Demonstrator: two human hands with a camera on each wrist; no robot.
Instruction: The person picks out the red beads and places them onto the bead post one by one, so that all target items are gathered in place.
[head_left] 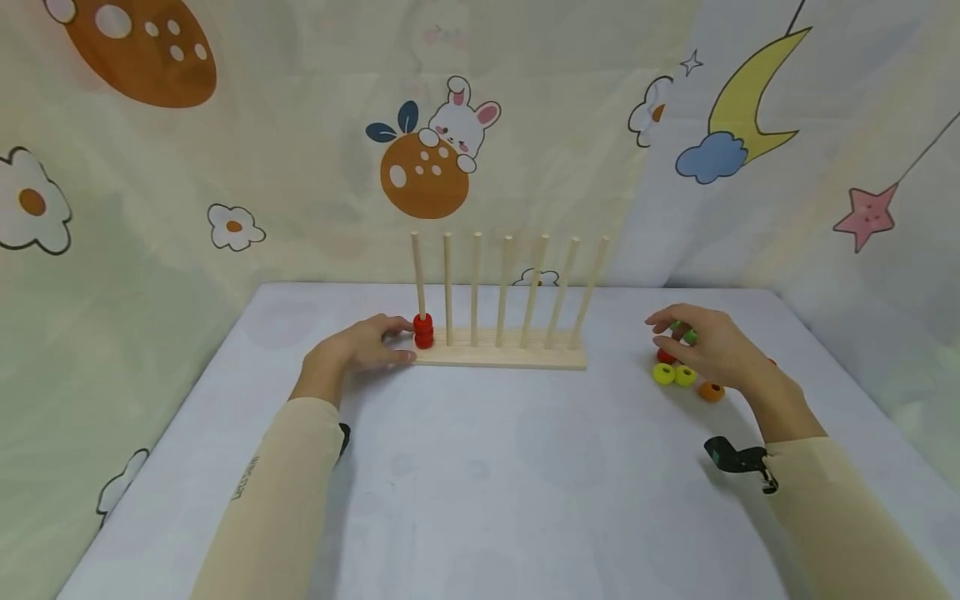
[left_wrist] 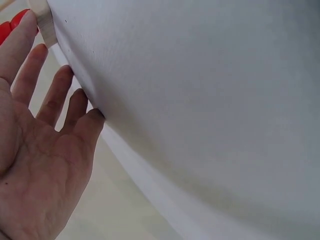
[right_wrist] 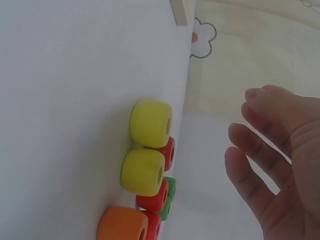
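Note:
A wooden peg rack (head_left: 498, 359) with several upright pegs stands toward the back of the table. Red beads (head_left: 423, 332) are stacked on its leftmost peg. My left hand (head_left: 358, 343) touches the rack's left end, its fingers extended and the thumb at the base's front corner. Over a group of loose beads on the right hovers my right hand (head_left: 708, 340), fingers loosely bent and nothing between them. Below it lie two yellow beads (right_wrist: 144, 172), an orange bead (right_wrist: 121, 225), red beads (right_wrist: 153, 197) and green beads (right_wrist: 171, 187), partly hidden by the hand in the head view.
A white cloth (head_left: 480, 483) covers the table. Behind it hangs a printed curtain (head_left: 300, 150) with a rabbit, flowers and a moon. The other pegs of the rack carry no beads. A dark wrist camera mount (head_left: 738, 458) sticks out from the right sleeve.

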